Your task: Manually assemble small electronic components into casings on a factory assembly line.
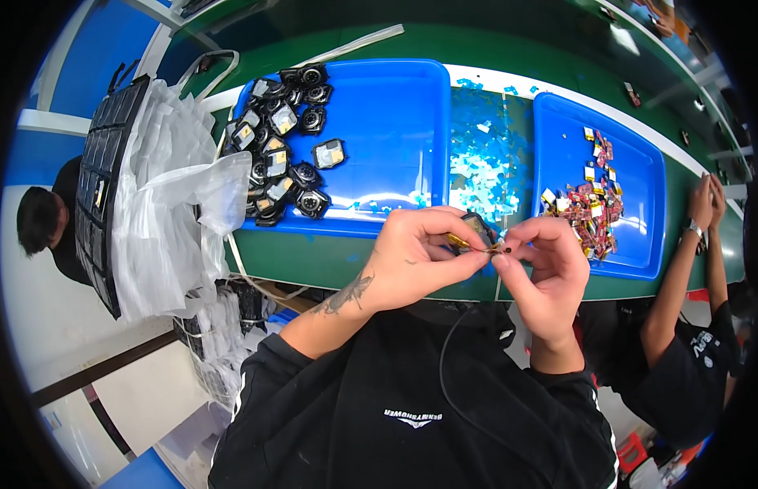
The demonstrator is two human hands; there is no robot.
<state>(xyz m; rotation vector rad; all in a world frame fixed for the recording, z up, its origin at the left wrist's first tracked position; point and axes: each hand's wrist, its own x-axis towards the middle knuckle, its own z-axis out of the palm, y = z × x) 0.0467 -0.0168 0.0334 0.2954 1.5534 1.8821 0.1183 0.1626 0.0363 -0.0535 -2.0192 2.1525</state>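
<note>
My left hand [419, 259] is closed, its thumb and forefinger pinched together in front of my chest. It holds a small black device housing [479, 226], with a yellow part showing beside the fingers. Close against it, my right hand [550, 269] is also closed, thumb against forefinger. Between the two sets of fingertips are thin wires [494, 249] with a small dark end; fingers partly cover the join. What exactly my right fingertips grip is too small to make out. Both hands are raised over the near edge of the green worktable [338, 261].
A blue tray [387, 147] at left carries several black housings [277, 163]. Another blue tray [639, 179] at right holds small red boards [595, 212] with batteries. Shiny blue film pieces [481, 171] lie between them. Stacked black trays with white wrapping [163, 196] stand far left. A co-worker's hands [706, 204] are at right.
</note>
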